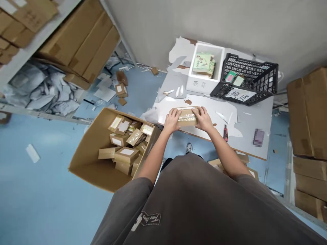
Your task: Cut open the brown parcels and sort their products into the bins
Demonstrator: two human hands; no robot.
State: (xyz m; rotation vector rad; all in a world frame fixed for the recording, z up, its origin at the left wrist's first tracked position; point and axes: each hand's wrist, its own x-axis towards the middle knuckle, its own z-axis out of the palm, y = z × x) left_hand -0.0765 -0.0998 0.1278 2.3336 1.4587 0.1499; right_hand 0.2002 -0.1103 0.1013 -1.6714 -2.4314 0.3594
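A small brown cardboard box [187, 117] with shiny clear tape across it is held at the front edge of the white table [252, 115]. My left hand [173, 119] grips its left end, and my right hand [203, 119] grips the right end. Fingers of both hands curl over the top. To the right of my right hand lies a red and black utility knife [225, 133]. Scraps of torn white paper [221, 116] and brown bits [188, 101] are scattered around the box. Its underside is hidden from me.
A large open carton [87, 153] full of small taped boxes stands at left. On the table's back are a white foam box [201, 86] and a black plastic crate [251, 80], both holding packets. Shelves [51, 34] with cartons flank both sides; more boxes [249, 170] lie under the table.
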